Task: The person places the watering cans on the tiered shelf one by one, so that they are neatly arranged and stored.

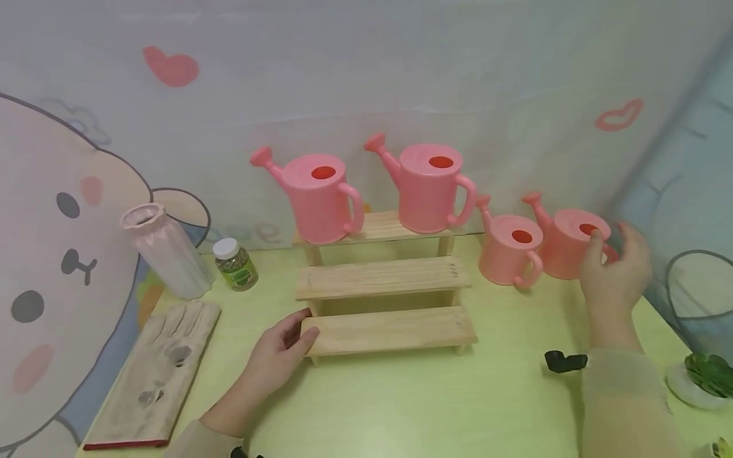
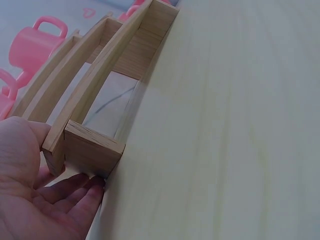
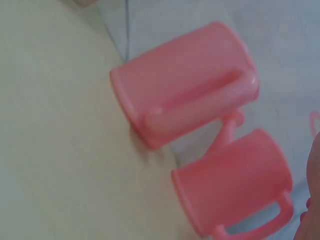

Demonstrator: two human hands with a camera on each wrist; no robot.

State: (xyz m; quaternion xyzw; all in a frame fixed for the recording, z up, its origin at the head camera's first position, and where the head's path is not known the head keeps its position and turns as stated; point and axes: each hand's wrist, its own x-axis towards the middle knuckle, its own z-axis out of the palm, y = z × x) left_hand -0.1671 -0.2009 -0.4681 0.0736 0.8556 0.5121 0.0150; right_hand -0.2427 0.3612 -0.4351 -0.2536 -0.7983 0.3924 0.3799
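Observation:
A three-tier wooden stand (image 1: 389, 329) stands on the table, and two pink watering cans, a left one (image 1: 317, 203) and a right one (image 1: 426, 191), sit on its top tier. My left hand (image 1: 279, 353) grips the left end of the lowest tier. Its thumb lies at the board's edge and its fingers bend against the side support (image 2: 95, 150). To the right of the stand are two more pink watering cans, a nearer one (image 1: 504, 254) and a farther one (image 1: 564, 248). My right hand (image 1: 617, 273) is at the farther can's handle, thumb and fingers spread; the right wrist view shows a gap between them.
On the left stand a pale vase (image 1: 172, 254) and a white-capped jar (image 1: 236, 267) behind a pair of work gloves (image 1: 157, 375). A potted succulent (image 1: 695, 381) is at the right edge. A patterned cloth (image 1: 366, 76) hangs behind the table.

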